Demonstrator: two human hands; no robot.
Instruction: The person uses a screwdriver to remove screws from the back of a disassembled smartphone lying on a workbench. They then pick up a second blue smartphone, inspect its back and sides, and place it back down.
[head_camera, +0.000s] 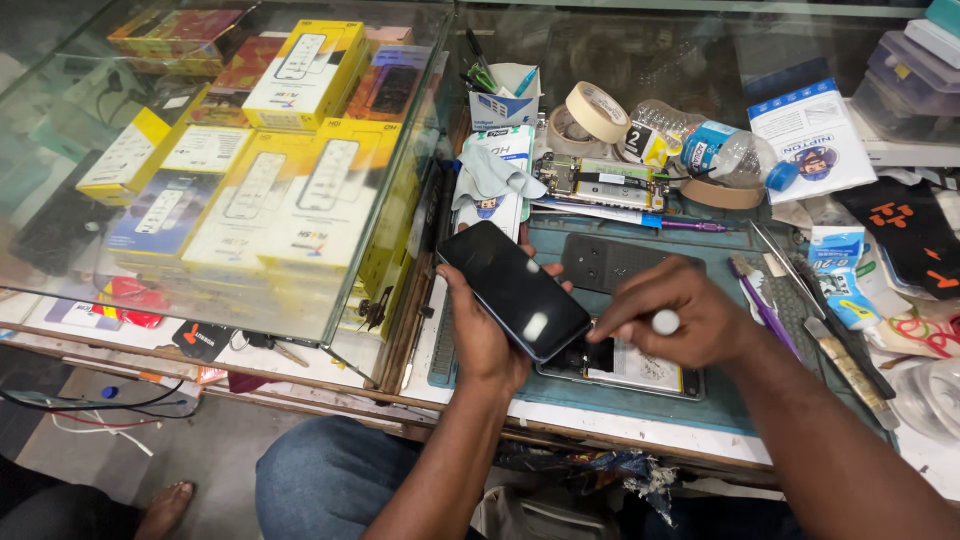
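My left hand (487, 335) gripped the screen (513, 289), its long axis slanting far-left to near-right over the open phone (640, 368); my right hand (675, 322), just right, pinched a white-capped tool (665, 322).

Just 1 view here, from the head camera, looking steeply down and forward from above the person's own lap. It sits close over the near edge of the work mat (600, 395), with both forearms rising from the bottom of the frame toward the centre. The glass display case (230, 180) fills the left half, the cluttered bench runs off right, and the floor shows at bottom left.
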